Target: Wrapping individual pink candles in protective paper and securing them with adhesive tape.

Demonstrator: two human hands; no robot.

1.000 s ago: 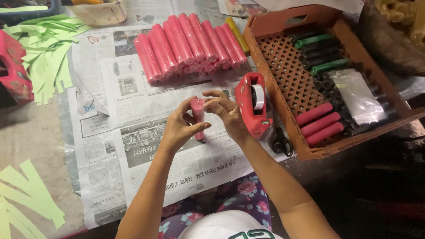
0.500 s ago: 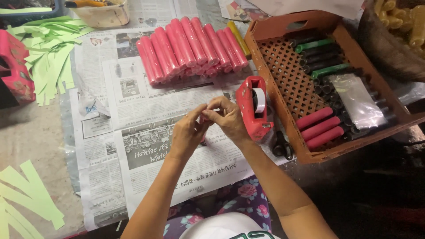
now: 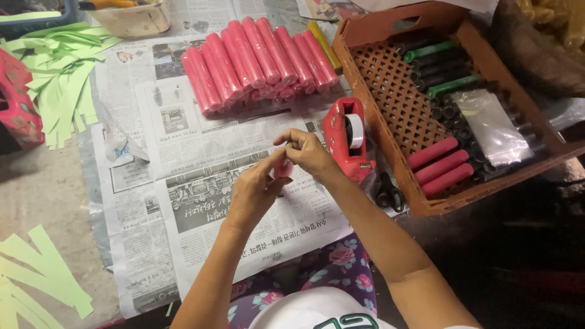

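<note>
Even daylight, dim right, sharp

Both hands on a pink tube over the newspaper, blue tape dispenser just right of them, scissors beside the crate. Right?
Not quite: the tape dispenser is red, not blue, as the head view shows. The rest holds: left hand and right hand on the pink tube over the newspaper, scissors beside the crate.

Newspaper sheets (image 3: 201, 201) cover the grey floor (image 3: 42, 189), bearing stacked pink tubes (image 3: 256, 58).

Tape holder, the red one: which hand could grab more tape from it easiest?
Probably the right hand: it sits just beside the red tape dispenser, while the left hand, farther away, cups the pink tube.
</note>
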